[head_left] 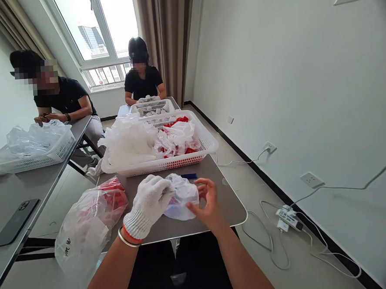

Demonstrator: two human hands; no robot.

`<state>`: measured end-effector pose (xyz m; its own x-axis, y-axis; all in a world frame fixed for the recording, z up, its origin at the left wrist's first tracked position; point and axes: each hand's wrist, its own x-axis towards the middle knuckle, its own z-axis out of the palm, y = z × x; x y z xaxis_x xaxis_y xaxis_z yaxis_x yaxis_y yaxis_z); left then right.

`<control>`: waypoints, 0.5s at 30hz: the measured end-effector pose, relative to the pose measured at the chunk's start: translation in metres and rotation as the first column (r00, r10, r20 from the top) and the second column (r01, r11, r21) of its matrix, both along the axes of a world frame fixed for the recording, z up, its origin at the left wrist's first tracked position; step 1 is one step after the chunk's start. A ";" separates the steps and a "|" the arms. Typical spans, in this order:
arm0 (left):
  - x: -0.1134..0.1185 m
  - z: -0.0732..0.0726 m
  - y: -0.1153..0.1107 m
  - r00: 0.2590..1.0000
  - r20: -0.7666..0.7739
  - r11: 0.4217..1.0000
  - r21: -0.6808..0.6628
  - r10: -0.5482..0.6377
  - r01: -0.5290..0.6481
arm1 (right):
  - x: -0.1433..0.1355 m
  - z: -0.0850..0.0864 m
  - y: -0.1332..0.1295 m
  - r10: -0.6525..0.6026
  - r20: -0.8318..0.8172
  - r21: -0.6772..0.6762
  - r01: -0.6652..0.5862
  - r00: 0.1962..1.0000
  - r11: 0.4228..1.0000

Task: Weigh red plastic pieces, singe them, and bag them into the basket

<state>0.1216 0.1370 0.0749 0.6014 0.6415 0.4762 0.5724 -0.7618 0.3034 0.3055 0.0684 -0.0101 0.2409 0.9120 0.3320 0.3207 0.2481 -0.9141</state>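
Observation:
A small clear plastic bag (pixel 184 208) with something bluish and purple in it rests near the table's front edge; its contents are too blurred to name. My left hand (pixel 152 203), in a white knit glove with an orange cuff, is closed on the bag's upper left side. At the bag's right edge is my bare right hand (pixel 209 202), its thumb and fingers spread apart, the thumb tip at the plastic. Just behind the bag lies a dark blue object (pixel 189 176). A larger clear bag (pixel 86 225) holding red pieces hangs over the table's left edge.
A white basket (pixel 158 166) holds clear bags and red pieces; a smaller basket (pixel 167 106) stands behind it, before a seated person (pixel 143 82). Another person (pixel 66 100) works at the left table, with a phone (pixel 16 223). Cables and a power strip (pixel 289 219) lie right.

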 end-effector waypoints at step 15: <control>-0.013 0.014 0.000 0.653 0.668 0.902 -0.427 0.357 -0.057 | -0.027 -0.022 0.016 0.350 -0.156 -0.136 -0.371 0.924 0.918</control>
